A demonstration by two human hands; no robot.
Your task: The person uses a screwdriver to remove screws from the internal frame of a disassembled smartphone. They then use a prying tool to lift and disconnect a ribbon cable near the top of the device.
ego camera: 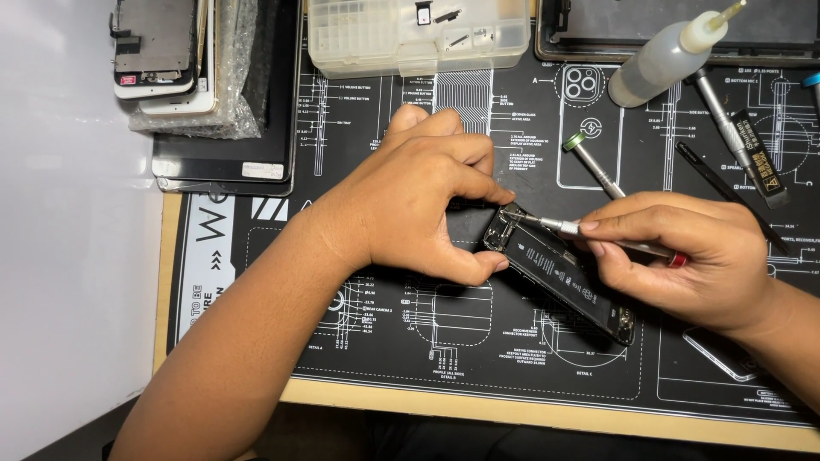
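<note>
An opened phone (559, 277) lies at an angle on the black work mat (478, 341), its black battery and inner parts showing. My left hand (418, 201) grips the phone's upper end between thumb and forefinger. My right hand (683, 256) holds a slim silver screwdriver with a red end (564, 226), its tip resting on the top corner of the phone's insides, right beside my left fingertips.
A second screwdriver with a green cap (594, 166), a black pry tool (726, 192) and a plastic squeeze bottle (670, 55) lie on the mat's right. A clear parts box (367, 38) stands at the back. Phone screens (166, 55) and a flat panel (226, 158) sit back left.
</note>
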